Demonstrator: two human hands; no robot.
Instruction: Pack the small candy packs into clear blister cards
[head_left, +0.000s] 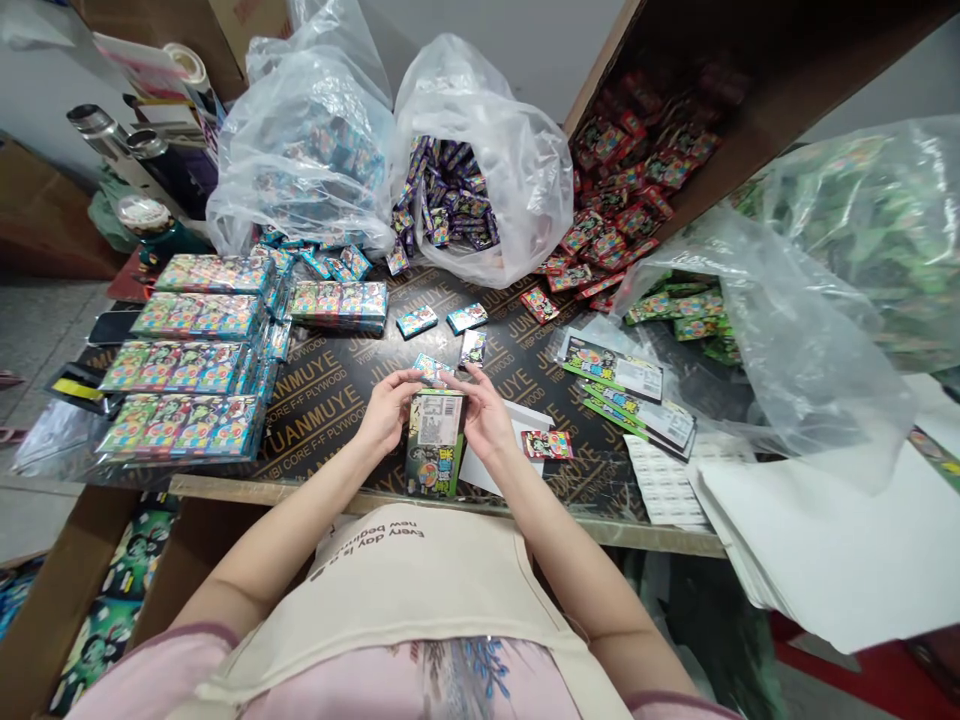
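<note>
Carton: printed carton (435, 445) with a barcode label, tilted up at the front edge of the table.
Packet: small blue packet (433, 368) just above the carton's top.
Left hand: left hand (386, 410) closed, fingers pinching the packet's end.
Right hand: right hand (486, 412) curled at the carton's top; grip cannot be told.
Table: black plywood table (319, 440); shrink-wrapped packs (184, 425) at left edge; clear plastic bags (525, 170) along far edge.

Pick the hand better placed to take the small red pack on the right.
Probably the right hand: it sits just beside the small red pack, while the left hand is on the far side of the green box both hands are holding.
</note>
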